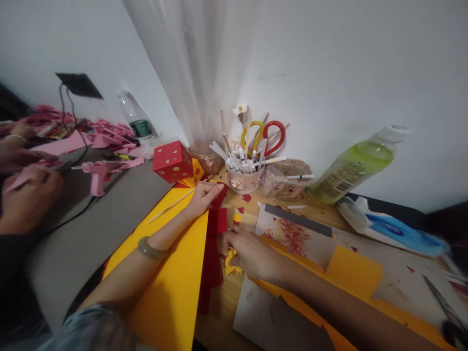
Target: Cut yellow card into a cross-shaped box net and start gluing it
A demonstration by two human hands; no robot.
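Note:
My left hand (204,199), below a wrist with a green bangle (151,247), rests over the far end of a large yellow sheet (171,287). Its fingers are closed in a pinch; what lies between them is too small to make out. A thin wooden stick (170,207) lies beside that hand. My right hand (246,248) reaches down to the wooden table with curled fingers, and its thumb lies over a yellow paper cutout (230,265). Dark red paper (212,263) and a red paper square (219,220) lie between the hands.
Behind stand a red box with cutouts (172,162), a cup of markers and scissors (243,181), another cup (281,183) and a green drink bottle (356,165). Scissors (444,304) lie at right. At left, another person's hand (32,195) is near a pink glue gun (97,178).

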